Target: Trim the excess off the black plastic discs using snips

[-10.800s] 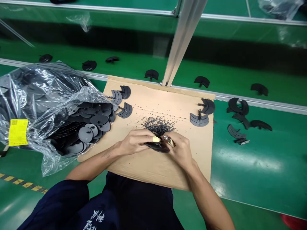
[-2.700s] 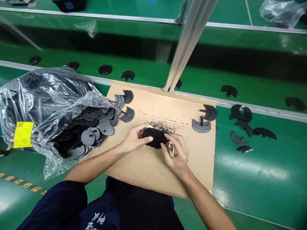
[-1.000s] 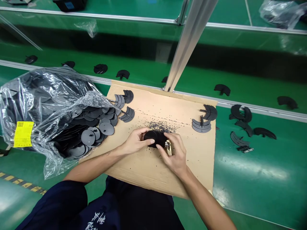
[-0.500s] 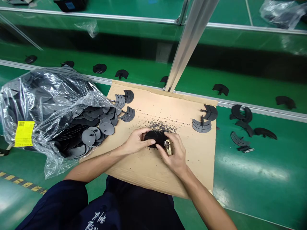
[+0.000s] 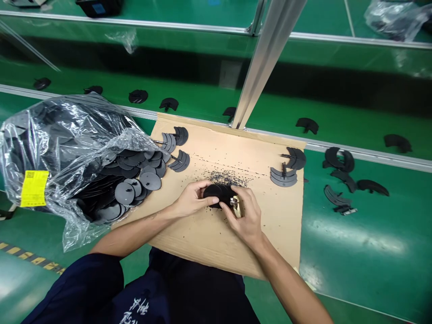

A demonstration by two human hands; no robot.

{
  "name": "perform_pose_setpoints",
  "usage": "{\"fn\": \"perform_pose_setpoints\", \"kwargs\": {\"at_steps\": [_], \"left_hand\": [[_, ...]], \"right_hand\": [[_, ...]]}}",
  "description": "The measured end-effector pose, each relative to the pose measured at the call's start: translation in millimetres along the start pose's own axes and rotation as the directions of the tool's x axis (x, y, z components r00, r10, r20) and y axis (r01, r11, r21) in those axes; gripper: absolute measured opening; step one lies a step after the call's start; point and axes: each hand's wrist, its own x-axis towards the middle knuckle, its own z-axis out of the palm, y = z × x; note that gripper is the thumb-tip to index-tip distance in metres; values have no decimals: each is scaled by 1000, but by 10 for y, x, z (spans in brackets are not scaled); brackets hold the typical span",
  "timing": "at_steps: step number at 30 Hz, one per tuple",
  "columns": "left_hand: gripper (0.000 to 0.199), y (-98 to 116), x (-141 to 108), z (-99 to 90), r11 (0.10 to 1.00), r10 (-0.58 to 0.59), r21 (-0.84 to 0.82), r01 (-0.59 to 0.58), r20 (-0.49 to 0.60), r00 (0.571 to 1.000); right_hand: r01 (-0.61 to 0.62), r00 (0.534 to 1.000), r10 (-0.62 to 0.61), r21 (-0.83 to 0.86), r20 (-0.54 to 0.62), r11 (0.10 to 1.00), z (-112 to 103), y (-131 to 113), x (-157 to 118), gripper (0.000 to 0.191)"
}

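Note:
Over the cardboard sheet (image 5: pixel 202 238), my left hand (image 5: pixel 192 198) grips a dark rounded plastic part (image 5: pixel 216 194) by its left side, thumb on top. My right hand (image 5: pixel 248 213) touches the same part's right side with thumb and fingertips. A small tool with a shiny metal end and a yellowish body (image 5: pixel 236 208) is tucked in the right palm; its exact kind is hard to make out. Small black crumbs (image 5: pixel 226 177) lie scattered just beyond the part. The part's underside is hidden.
A clear plastic bag (image 5: pixel 60 135) spilling black discs (image 5: pixel 150 180) lies at the left. Curved black pieces (image 5: pixel 180 161) sit on the cardboard's left, with more curved pieces (image 5: pixel 283 176) on its right. A metal post (image 5: pixel 266 63) rises behind. Black parts (image 5: pixel 307 124) rest on the green belt.
The parts on the green surface behind the metal rail have shifted slightly left. Both hands and the held part stay almost still.

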Motion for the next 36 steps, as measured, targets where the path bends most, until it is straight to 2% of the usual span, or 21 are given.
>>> {"fn": "perform_pose_setpoints", "kwargs": {"at_steps": [13,25,36], "left_hand": [[44,37,-1,-19,999,-26,20,26,33,999],[40,35,-11,-30,999,4,49,-7,57,998],[40,-6,-26,-27,999,9,37,-9,15,1000]], "right_hand": [[-26,1000,26,-5,-5,1000,-7,-21,6,48],[-37,999,37,-11,-18,999,-6,-15,7,45],[-70,998,70,-9,-6,997,-16,-26,13,44]]}}
